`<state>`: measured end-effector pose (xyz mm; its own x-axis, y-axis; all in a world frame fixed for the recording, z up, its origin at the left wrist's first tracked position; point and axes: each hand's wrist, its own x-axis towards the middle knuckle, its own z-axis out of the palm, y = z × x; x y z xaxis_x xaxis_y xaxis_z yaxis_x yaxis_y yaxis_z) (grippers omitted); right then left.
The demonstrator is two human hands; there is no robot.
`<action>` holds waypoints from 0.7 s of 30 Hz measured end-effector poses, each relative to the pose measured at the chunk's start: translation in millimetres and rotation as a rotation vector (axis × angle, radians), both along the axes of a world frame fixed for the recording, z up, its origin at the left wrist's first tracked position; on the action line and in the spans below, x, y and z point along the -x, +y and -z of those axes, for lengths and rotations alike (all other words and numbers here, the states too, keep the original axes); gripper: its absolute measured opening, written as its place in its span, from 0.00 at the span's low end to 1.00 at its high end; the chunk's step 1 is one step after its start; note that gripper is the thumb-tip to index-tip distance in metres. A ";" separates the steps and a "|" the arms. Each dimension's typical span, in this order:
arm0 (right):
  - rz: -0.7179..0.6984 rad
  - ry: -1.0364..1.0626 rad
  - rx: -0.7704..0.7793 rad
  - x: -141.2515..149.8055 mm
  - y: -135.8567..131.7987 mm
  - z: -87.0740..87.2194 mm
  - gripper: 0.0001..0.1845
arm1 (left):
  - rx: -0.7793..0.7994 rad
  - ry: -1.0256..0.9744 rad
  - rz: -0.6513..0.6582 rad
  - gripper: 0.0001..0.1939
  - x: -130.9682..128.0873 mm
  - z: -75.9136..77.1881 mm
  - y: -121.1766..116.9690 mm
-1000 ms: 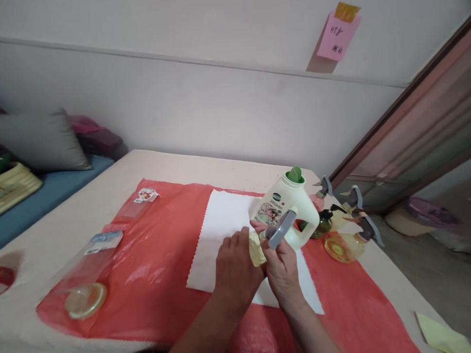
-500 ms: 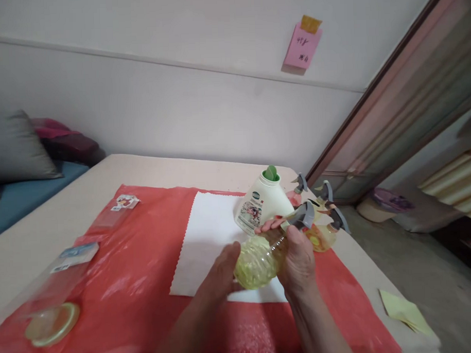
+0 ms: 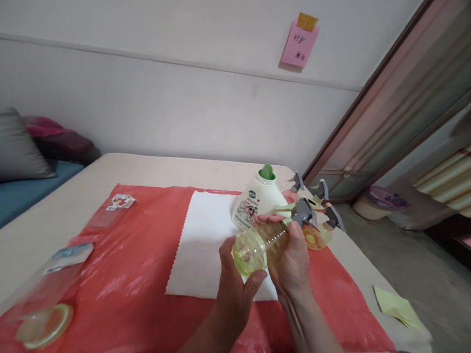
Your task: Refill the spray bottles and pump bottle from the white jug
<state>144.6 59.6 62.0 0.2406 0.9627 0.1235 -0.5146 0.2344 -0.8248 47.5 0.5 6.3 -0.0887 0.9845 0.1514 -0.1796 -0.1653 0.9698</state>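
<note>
Red plastic sheet [image 3: 141, 246], perhaps shielding the beige counter [image 3: 177, 171] | scallop-edged white cloth [image 3: 202, 229] | left hand [image 3: 235, 284], fingers loosely curled, cradles the base of a tilted clear-yellow plastic spray bottle [image 3: 251, 252] above the cloth | right hand [image 3: 294, 261], fingers wrapped round its upper body, seemingly for steadiness

Left hand [image 3: 236, 285] around its base, right hand [image 3: 294, 259] around its body, a spray bottle [image 3: 249, 252] is tilted, the jug [image 3: 270, 197] beyond.

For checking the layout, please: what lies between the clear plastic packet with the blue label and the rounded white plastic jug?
In the head view, shiny red plastic sheeting, then part of a flat white zigzag-edged sheet.
</note>
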 end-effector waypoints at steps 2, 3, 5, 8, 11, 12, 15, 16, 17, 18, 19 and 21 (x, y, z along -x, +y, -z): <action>0.011 0.014 -0.006 -2.9 0.4 -2.5 0.16 | -0.037 0.097 -0.013 0.40 -4.3 3.3 -3.3; 0.019 0.019 -0.011 -5.2 0.6 -3.7 0.15 | -0.048 0.099 0.023 0.40 -4.6 2.1 -4.1; 0.032 0.020 -0.022 -10.5 1.1 -5.7 0.16 | -0.015 -0.006 0.149 0.43 -1.4 -4.8 -3.1; 0.003 -0.004 -0.028 -17.4 0.4 -6.9 0.17 | 0.300 -0.250 0.281 0.43 9.2 -16.8 3.6; -0.064 -0.044 -0.036 -19.6 -1.2 -6.0 0.17 | 0.646 -0.424 0.494 0.42 18.1 -18.8 11.5; -0.077 -0.050 -0.039 -19.4 -1.3 -5.5 0.16 | 0.670 -0.474 0.550 0.42 19.6 -17.7 13.1; -0.066 -0.024 -0.037 -16.8 0.8 -4.5 0.17 | 0.527 -0.556 0.509 0.34 19.5 -15.2 14.0; -0.050 -0.005 -0.033 -15.5 2.2 -4.1 0.17 | 0.459 -0.547 0.466 0.32 18.3 -15.1 13.2; -0.029 0.014 -0.024 -14.2 3.6 -3.7 0.16 | 0.390 -0.523 0.417 0.31 16.6 -15.3 11.9; -0.005 0.033 -0.011 -12.9 4.8 -3.3 0.16 | 0.320 -0.484 0.362 0.32 14.6 -15.6 10.2; 0.016 0.051 0.003 -11.9 5.9 -2.9 0.16 | 0.254 -0.430 0.303 0.33 12.5 -15.7 8.1; 0.036 0.086 0.037 -10.8 6.9 -2.2 0.17 | 0.141 -0.285 0.185 0.37 8.2 -15.6 3.5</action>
<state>155.4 66.5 64.2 0.2828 0.9570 0.0654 -0.5755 0.2238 -0.7866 39.4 4.0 21.9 0.0738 0.9972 0.0079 -0.4603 0.0270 0.8874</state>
